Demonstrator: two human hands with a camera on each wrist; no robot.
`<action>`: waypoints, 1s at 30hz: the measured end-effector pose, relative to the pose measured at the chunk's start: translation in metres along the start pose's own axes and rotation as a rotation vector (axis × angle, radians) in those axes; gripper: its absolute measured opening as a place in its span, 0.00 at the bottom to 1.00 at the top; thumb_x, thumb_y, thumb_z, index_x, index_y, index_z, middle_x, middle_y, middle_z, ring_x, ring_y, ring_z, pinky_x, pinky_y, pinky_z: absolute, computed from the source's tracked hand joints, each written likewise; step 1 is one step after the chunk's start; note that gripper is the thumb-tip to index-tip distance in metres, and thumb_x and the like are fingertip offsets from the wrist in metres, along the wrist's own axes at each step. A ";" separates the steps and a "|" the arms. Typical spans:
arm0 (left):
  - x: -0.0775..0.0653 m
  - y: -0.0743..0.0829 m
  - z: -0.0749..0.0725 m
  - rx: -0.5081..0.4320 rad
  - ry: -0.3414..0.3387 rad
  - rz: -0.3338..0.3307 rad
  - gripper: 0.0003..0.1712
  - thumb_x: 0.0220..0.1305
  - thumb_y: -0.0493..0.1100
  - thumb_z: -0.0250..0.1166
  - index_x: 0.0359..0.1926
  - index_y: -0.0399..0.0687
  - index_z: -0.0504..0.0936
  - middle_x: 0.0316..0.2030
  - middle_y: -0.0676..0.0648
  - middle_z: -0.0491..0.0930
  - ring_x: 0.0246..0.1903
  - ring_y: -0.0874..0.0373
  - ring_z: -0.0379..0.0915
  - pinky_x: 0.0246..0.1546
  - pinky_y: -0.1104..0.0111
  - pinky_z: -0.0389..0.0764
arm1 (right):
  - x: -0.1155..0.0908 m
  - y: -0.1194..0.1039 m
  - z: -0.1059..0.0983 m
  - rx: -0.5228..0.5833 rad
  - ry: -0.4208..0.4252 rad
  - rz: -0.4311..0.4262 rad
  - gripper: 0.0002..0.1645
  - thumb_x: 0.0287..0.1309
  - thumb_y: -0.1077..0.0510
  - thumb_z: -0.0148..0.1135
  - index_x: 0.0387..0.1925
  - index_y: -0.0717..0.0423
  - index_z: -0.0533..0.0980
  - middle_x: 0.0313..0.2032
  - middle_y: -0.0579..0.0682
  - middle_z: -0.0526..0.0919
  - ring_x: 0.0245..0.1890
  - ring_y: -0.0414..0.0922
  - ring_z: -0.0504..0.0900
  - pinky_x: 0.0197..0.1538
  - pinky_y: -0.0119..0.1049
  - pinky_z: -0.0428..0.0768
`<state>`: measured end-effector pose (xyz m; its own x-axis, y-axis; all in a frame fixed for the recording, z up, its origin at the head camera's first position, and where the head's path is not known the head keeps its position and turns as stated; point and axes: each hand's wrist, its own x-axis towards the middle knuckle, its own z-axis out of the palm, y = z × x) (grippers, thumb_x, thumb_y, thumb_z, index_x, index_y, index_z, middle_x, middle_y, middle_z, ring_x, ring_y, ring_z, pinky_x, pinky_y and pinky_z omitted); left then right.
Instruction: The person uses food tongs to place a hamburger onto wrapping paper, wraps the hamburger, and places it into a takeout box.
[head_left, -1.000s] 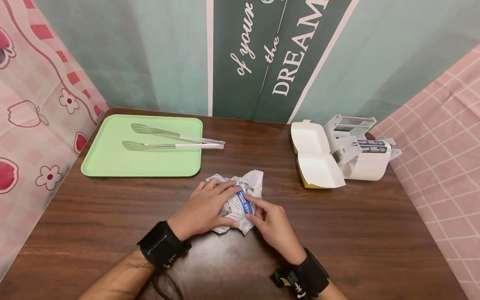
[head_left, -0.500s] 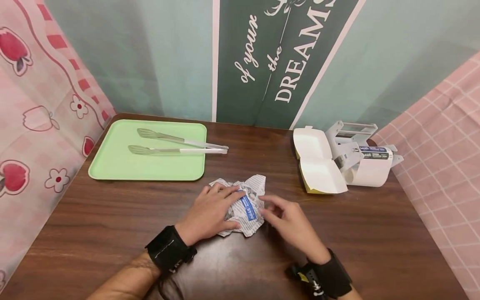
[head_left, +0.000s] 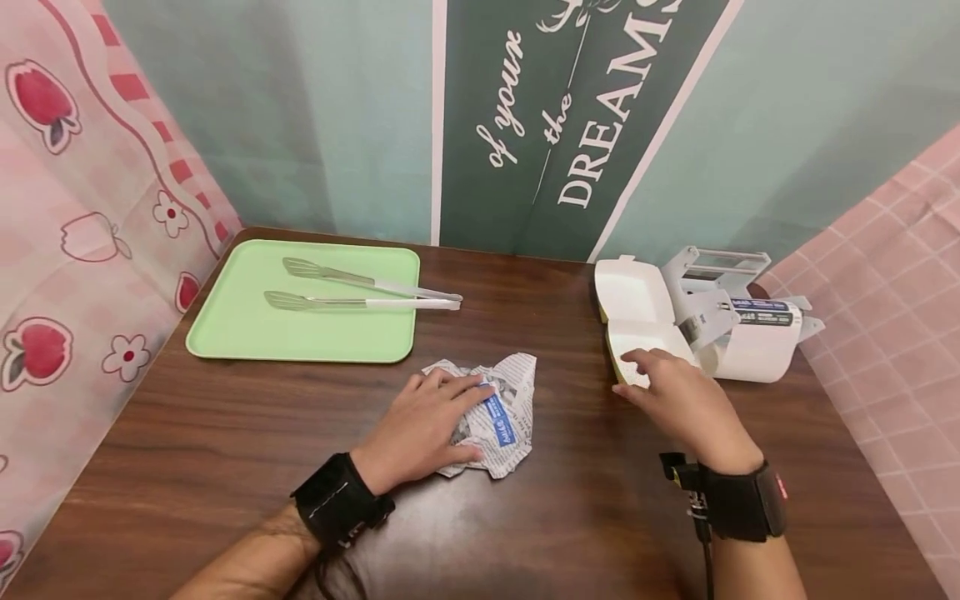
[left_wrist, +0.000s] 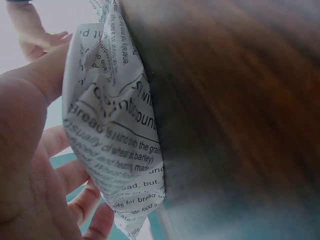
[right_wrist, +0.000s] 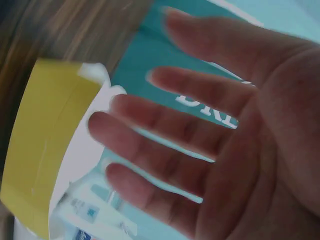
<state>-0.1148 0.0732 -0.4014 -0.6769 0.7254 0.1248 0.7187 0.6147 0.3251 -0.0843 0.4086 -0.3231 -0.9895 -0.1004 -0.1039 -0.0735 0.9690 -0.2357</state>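
A flat bundle wrapped in printed newsprint paper (head_left: pixel 517 392) lies at the middle of the table, a blue label (head_left: pixel 499 423) stuck on top. My left hand (head_left: pixel 420 425) rests on its left part, fingers laid over the top and thumb along the near side. The left wrist view shows the creased side of the wrapper (left_wrist: pixel 115 130) beside the palm. My right hand (head_left: pixel 686 408) hovers over the near end of an opened takeaway box (head_left: pixel 633 287), white inside, its fingers spread and holding nothing. The box's yellow outer wall (right_wrist: pixel 45 135) appears beyond the fingertips in the right wrist view.
On the back left, a light green tray (head_left: pixel 240 325) bears metal tongs (head_left: pixel 375 303) whose handle end overhangs its right edge. A label dispenser (head_left: pixel 765 350) with a white roll stands right behind the box. Curtains enclose the table (head_left: pixel 247 433) at the back and sides.
My right hand has let go of the blue label and moved right to the takeaway box. The left hand stays on the bundle. The head view has shifted slightly.
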 end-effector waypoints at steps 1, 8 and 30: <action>0.000 0.000 0.000 -0.004 0.000 0.003 0.46 0.55 0.67 0.72 0.73 0.59 0.70 0.70 0.51 0.72 0.58 0.53 0.69 0.59 0.53 0.68 | -0.002 0.003 0.000 -0.019 -0.007 0.014 0.25 0.65 0.50 0.65 0.58 0.61 0.78 0.51 0.61 0.85 0.48 0.57 0.85 0.47 0.55 0.80; 0.001 0.000 -0.004 0.003 0.018 0.001 0.46 0.54 0.66 0.74 0.72 0.59 0.72 0.69 0.51 0.74 0.57 0.53 0.69 0.57 0.55 0.68 | -0.004 0.023 0.003 -0.052 -0.058 0.062 0.23 0.55 0.56 0.70 0.52 0.62 0.80 0.49 0.62 0.84 0.47 0.59 0.84 0.45 0.56 0.80; 0.004 -0.004 -0.005 -0.032 -0.011 -0.082 0.53 0.47 0.65 0.78 0.72 0.53 0.70 0.64 0.50 0.77 0.59 0.50 0.69 0.60 0.51 0.69 | 0.011 0.002 0.026 -0.139 0.020 -0.096 0.06 0.51 0.67 0.68 0.29 0.54 0.84 0.27 0.47 0.85 0.28 0.46 0.82 0.34 0.47 0.81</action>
<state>-0.1210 0.0725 -0.3974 -0.7317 0.6762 0.0860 0.6550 0.6625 0.3633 -0.0918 0.4035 -0.3502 -0.9794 -0.1904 -0.0679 -0.1825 0.9773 -0.1078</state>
